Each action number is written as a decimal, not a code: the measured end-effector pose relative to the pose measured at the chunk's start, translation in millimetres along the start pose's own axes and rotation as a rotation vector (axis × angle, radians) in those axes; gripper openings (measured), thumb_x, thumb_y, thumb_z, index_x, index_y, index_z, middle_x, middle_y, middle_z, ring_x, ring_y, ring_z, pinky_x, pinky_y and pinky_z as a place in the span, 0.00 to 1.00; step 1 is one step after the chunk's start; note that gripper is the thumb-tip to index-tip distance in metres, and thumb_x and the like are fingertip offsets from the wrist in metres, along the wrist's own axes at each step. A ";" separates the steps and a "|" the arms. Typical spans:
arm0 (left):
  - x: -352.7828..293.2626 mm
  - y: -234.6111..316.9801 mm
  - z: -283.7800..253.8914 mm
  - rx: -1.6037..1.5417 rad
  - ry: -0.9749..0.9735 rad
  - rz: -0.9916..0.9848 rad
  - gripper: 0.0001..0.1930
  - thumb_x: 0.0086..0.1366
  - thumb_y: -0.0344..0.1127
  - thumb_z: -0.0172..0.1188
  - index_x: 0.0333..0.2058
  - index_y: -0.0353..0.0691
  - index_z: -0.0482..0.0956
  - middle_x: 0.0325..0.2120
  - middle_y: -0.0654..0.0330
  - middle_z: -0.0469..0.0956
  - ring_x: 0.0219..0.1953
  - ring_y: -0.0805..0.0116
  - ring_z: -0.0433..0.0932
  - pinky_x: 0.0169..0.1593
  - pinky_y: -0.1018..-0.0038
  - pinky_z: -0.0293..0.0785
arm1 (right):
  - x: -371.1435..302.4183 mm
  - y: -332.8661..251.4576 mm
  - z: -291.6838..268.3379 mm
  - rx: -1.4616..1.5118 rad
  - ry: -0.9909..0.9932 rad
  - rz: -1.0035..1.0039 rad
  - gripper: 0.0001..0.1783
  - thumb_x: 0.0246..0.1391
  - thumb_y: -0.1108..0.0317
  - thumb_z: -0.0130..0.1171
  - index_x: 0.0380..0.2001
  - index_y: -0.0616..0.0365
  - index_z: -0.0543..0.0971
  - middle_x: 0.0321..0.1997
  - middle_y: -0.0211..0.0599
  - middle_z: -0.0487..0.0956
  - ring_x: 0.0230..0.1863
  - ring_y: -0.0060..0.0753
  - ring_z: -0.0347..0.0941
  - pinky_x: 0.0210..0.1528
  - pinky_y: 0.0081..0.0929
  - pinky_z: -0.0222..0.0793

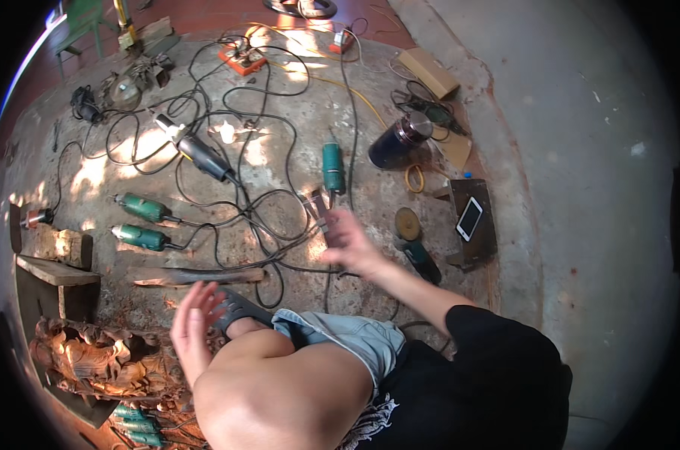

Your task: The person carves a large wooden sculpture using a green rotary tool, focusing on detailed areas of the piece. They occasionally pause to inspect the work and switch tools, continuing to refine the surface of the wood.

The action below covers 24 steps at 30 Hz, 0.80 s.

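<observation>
My right hand point(353, 246) reaches out in the middle, its thumb and fingers around a dark brown, flat, strip-like piece point(319, 204). Its exact kind is not clear. Just beyond that piece, a green power tool point(332, 166) stands out on the concrete with its tip pointing away. Beside my knee is my left hand point(193, 328), holding nothing, its fingers apart. A long dark stick of wood point(197, 277) lies on the ground ahead of it. To its left rests a reddish-brown carved wooden piece point(103, 361) with deep relief, partly hidden by my leg.
Black cords tangle across the ground around an orange socket box point(244, 60). Two green power tools point(140, 237) and a grey-black grinder point(197, 154) lie left. At right are a dark flask point(394, 144), a round disc point(407, 223) and a phone point(470, 219) on a wooden block.
</observation>
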<state>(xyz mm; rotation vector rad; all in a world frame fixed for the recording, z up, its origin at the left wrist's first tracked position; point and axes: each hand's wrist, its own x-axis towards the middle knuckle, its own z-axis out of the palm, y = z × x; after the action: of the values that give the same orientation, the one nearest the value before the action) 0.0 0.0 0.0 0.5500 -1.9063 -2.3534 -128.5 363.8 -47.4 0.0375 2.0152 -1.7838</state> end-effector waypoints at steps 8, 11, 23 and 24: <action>-2.6 7.5 -38.1 -0.139 0.362 0.062 0.25 0.81 0.47 0.49 0.68 0.39 0.71 0.58 0.51 0.81 0.59 0.61 0.81 0.59 0.70 0.78 | -124.8 113.5 -379.0 -0.021 1.367 0.173 0.31 0.44 0.58 0.80 0.51 0.62 0.85 0.48 0.38 0.85 0.47 0.33 0.81 0.49 0.36 0.76; -10.9 28.3 -79.3 -0.086 0.539 0.071 0.26 0.79 0.49 0.52 0.68 0.41 0.71 0.62 0.50 0.78 0.62 0.59 0.80 0.63 0.65 0.75 | -151.0 133.6 -389.0 -0.698 1.413 0.839 0.47 0.36 0.49 0.83 0.56 0.69 0.81 0.55 0.46 0.84 0.55 0.42 0.80 0.59 0.42 0.74; -31.0 187.0 -245.5 0.427 0.672 0.342 0.16 0.76 0.40 0.57 0.56 0.39 0.80 0.48 0.55 0.86 0.47 0.65 0.86 0.50 0.70 0.83 | -16.6 74.1 -271.0 -0.376 0.827 -0.055 0.31 0.51 0.59 0.74 0.56 0.64 0.83 0.58 0.45 0.83 0.54 0.37 0.80 0.57 0.37 0.76; -66.2 207.9 -259.3 0.544 0.688 0.288 0.16 0.76 0.40 0.57 0.56 0.39 0.80 0.48 0.56 0.86 0.47 0.65 0.86 0.50 0.70 0.83 | 0.7 65.8 -237.5 -0.383 0.712 -0.089 0.30 0.51 0.61 0.74 0.56 0.63 0.83 0.58 0.45 0.83 0.53 0.37 0.80 0.57 0.37 0.76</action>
<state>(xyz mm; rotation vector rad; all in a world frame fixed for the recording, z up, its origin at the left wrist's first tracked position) 106.9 -272.7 170.4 0.8939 -2.0487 -1.2201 -182.0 599.9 -93.7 0.5383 2.8633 -1.5249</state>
